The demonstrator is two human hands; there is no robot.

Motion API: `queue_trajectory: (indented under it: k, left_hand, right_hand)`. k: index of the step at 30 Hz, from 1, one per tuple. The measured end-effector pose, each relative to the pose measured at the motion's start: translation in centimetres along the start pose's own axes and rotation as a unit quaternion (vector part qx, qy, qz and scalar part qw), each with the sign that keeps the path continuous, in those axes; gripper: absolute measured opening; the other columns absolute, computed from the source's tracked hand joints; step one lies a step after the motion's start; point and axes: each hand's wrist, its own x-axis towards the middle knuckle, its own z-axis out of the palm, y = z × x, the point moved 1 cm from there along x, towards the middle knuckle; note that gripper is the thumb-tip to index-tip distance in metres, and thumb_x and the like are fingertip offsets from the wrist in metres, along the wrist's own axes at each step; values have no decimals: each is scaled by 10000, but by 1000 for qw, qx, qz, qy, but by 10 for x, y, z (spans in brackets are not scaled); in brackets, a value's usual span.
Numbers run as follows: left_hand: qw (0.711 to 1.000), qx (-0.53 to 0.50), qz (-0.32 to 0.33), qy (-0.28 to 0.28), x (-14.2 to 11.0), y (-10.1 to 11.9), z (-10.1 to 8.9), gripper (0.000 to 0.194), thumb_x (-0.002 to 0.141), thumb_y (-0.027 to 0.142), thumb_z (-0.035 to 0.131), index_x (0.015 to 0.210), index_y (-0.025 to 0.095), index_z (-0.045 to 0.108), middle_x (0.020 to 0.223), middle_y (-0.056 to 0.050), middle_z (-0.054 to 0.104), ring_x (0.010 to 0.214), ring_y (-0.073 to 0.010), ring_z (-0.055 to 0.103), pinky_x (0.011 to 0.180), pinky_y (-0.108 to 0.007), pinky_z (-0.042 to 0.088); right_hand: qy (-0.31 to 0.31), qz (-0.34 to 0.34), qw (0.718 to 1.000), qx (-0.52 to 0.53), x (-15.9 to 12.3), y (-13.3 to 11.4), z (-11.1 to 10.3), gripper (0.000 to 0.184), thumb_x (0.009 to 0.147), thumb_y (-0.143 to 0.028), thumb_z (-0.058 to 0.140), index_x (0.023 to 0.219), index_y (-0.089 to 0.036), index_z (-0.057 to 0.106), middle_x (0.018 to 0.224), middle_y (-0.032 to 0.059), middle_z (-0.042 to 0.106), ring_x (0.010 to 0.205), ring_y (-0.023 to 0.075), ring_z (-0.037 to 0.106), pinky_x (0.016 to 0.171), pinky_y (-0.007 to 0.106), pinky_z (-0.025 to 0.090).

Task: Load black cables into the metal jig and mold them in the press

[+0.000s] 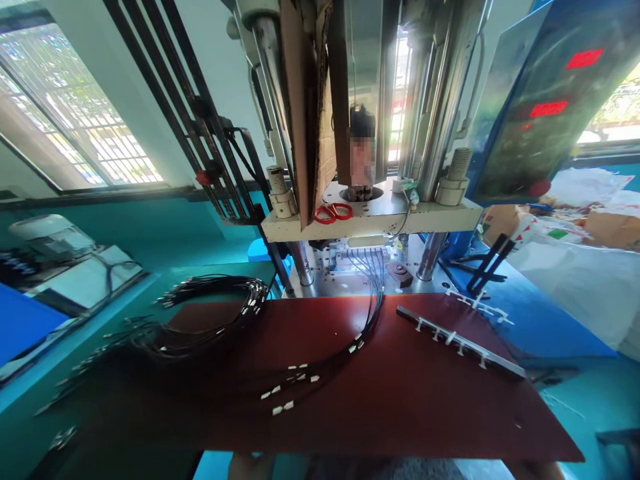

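Neither of my hands shows; only slivers of skin (246, 467) peek out under the near edge of the dark red table (410, 413). Several black cables (373, 293) run from the mould block (357, 259) of the vertical press onto the table. Their white-tipped ends (290, 390) lie spread near the middle. A thick looped bundle of black cables (215, 303) rests at the table's left. To the right lies a dark bar (463, 341) carrying white plastic pieces.
Red scissors (333, 213) lie on the press platen (370, 217). A control panel (547, 107) with red displays hangs at upper right. Another person (361, 157) is seen through the machine gap. White sacks (575, 280) stand right; equipment (65, 263) sits left.
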Motion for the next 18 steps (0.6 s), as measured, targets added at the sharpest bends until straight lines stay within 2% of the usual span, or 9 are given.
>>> queue_trajectory:
  k: [3,6,11,15,18]
  left_hand:
    - [1000,4,4,-18,0,2,0,305,846,346,532,1104,184,551,1135,-65,555,1003,-209,553,820,-370,486]
    - [999,7,7,-33,0,0,0,307,845,341,534,1105,180,553,1132,-71,563,996,-205,559,829,-377,485]
    - [999,-3,16,-51,-1,0,-2,319,729,323,640,1047,307,622,944,2,655,1020,-286,576,802,-394,496]
    - [997,-28,29,-68,-4,7,-4,321,795,312,594,1110,257,568,1122,-50,581,1018,-223,556,794,-353,495]
    - [993,-60,52,-86,-6,15,-3,324,818,311,566,1135,246,541,1160,-66,550,1008,-210,549,778,-350,503]
  right_hand:
    - [35,15,999,-12,-6,1,8,443,783,-424,420,1104,-157,569,915,118,664,1038,360,552,945,494,400]
    - [42,28,999,-10,-10,8,14,460,790,-414,407,1131,-139,548,994,141,637,1118,377,493,999,508,334]
    - [29,45,999,-12,-10,16,13,457,770,-425,429,1097,-134,562,963,152,643,1041,386,539,936,497,396]
    - [2,66,998,-22,-9,16,6,389,720,-420,476,989,-181,625,844,120,669,952,365,585,818,443,477]
    - [-4,68,998,-10,-7,16,4,337,677,-408,515,904,-197,645,806,108,678,906,358,602,748,420,505]
